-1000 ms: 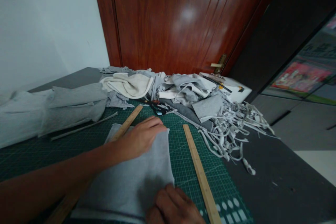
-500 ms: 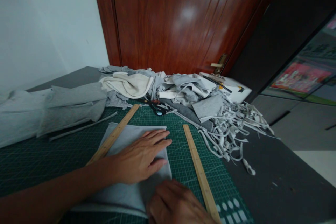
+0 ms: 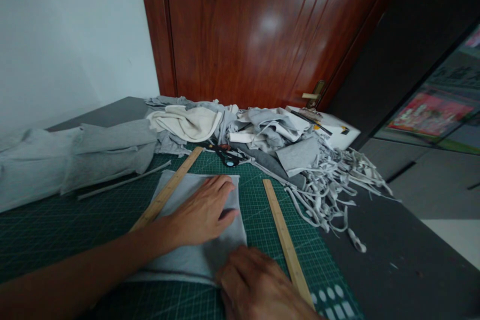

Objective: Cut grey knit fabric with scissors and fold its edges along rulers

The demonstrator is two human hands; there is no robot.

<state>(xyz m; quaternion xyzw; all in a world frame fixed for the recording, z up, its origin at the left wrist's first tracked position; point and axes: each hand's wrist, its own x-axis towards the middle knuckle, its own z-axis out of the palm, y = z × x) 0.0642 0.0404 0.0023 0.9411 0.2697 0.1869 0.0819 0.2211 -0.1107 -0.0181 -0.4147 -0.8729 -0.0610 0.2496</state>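
A light grey piece of fabric (image 3: 202, 260) lies flat on the green cutting mat (image 3: 255, 200). My left hand (image 3: 206, 210) rests on top of it, fingers stretched forward and slightly bent, thumb apart. At the fabric's near right corner, my right hand (image 3: 258, 285) is curled closed over the edge; its fingertips are hidden. One wooden ruler (image 3: 168, 190) lies across the fabric's left side, partly behind my left forearm. Another wooden ruler (image 3: 285, 235) lies on the mat, to the right of the fabric and partly behind my right hand.
Black-handled scissors (image 3: 228, 157) lie beyond the fabric. Behind them is a heap of grey and white cloth (image 3: 262, 125), with tangled fabric strips (image 3: 330, 190) at right. Folded grey fabric (image 3: 108, 152) and a thin strip (image 3: 127, 181) lie left. A wooden door (image 3: 240, 35) stands behind.
The fabric's near edge has shifted away from me, along with my right hand. My left hand has drawn slightly left, its fingers more bent and closer together. The view has shifted slightly.
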